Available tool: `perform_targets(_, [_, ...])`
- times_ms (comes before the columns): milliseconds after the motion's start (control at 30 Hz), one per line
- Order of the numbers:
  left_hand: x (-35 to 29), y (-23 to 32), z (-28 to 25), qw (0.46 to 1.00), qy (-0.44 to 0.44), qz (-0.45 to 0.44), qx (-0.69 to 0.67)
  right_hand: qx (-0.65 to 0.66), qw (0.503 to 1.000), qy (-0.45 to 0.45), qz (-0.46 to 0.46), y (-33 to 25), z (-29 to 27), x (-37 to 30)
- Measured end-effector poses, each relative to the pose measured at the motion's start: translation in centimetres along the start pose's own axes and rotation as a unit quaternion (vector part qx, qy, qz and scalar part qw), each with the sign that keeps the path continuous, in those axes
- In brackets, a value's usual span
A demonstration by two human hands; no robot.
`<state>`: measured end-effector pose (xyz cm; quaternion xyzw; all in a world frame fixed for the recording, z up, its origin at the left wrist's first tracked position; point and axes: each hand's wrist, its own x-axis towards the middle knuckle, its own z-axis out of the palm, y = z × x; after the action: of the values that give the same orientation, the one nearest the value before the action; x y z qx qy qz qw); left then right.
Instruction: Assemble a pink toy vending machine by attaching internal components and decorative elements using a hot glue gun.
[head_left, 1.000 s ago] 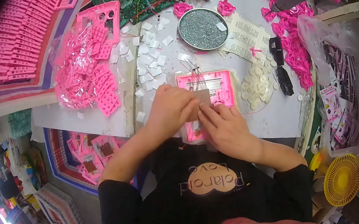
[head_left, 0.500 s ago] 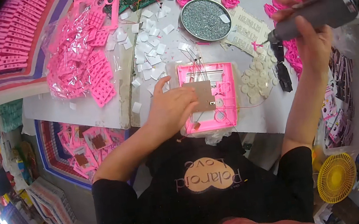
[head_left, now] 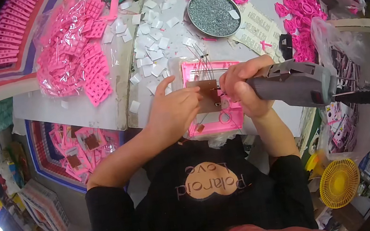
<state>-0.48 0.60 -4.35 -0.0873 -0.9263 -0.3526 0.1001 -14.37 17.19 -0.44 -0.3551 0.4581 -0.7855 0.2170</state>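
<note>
While right grip (head_left: 250, 85) clasps grey driver (head_left: 292, 85) | left grip (head_left: 172, 111), unclenched, partly hides brown board (head_left: 208, 101)

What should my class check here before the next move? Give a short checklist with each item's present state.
1. Left hand touching the brown board: ok.
2. Board lying over the pink housing: ok.
3. Right hand gripping the gray power tool: ok.
4. Tool pointed toward the board's right side: ok.
5. Tool tip seated properly: cannot tell; too small to make out.
6. No thin wires pinched beneath the board: cannot tell; they bunch at its far edge.
</note>
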Motion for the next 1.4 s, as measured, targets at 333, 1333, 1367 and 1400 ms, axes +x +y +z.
perform_targets(333, [0.0, 0.1, 0.2, 1.0, 0.008, -0.01, 0.005, -0.132, 0.989, -0.059, 0.001, 0.9, 0.2, 0.1])
perform_targets(1333, [-3.7, -0.1, -1.4, 0.986, 0.147, -0.07, -0.04, 0.012, 0.995, -0.083, 0.049, 1.1, 4.8, -0.7])
perform_targets(1367, [-3.8, 0.1, -1.4, 0.986, 0.143, -0.069, -0.052, 0.011, 0.995, -0.083, 0.05, 1.0, 4.8, -0.7])
perform_targets(1400, [-3.9, 0.3, -1.4, 0.986, 0.139, -0.067, -0.065, 0.011, 0.995, -0.081, 0.052, 0.9, 4.8, -0.7])
